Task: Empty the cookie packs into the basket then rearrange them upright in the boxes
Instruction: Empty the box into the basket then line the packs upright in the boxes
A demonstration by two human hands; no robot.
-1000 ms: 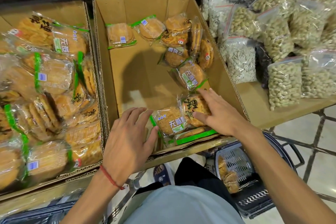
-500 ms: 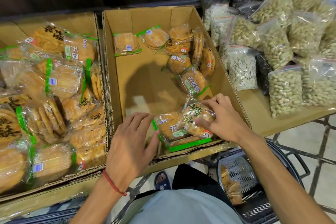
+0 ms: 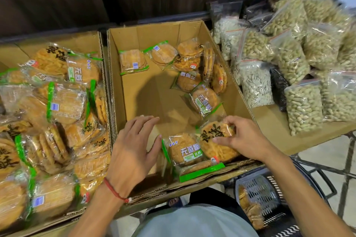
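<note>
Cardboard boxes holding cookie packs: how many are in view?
2. The left box, heaped full; the middle box, sparsely filled, where the right hand grips a cookie pack. More may lie off-frame.

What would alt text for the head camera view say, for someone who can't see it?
A person's right hand grips a cookie pack at the near right corner of a cardboard box, while the open left hand hovers beside a green-edged pack. A box heaped with packs sits to its left, bagged nuts to its right.
</note>
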